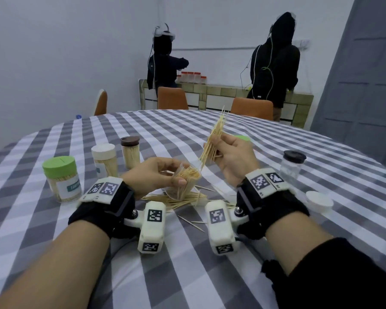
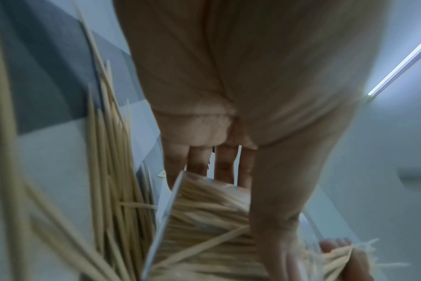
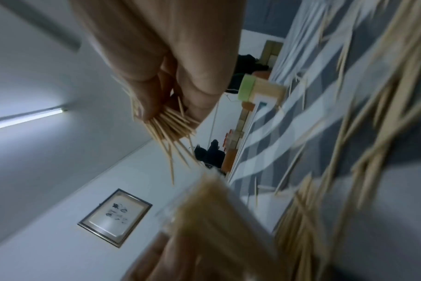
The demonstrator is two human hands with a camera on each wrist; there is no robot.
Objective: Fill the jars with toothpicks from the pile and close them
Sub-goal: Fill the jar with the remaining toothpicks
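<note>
My left hand [image 1: 161, 175] grips a clear open jar [image 1: 184, 184], tilted toward the right and packed with toothpicks; the same jar [image 2: 204, 228] fills the left wrist view. My right hand [image 1: 230, 157] pinches a loose bundle of toothpicks [image 1: 213, 141] just above and right of the jar's mouth, the sticks slanting down toward it. In the right wrist view the bundle [image 3: 171, 131] fans out from my fingertips [image 3: 147, 106]. The pile of toothpicks [image 1: 181, 200] lies on the checked tablecloth under the jar.
Three closed filled jars stand at left: green lid [image 1: 61, 178], white lid [image 1: 104, 160], brown lid [image 1: 130, 155]. An empty black-lidded jar [image 1: 292, 165] and a white lid [image 1: 319, 200] sit at right. Stray toothpicks [image 1: 194, 223] lie near me. Two people stand at a far counter.
</note>
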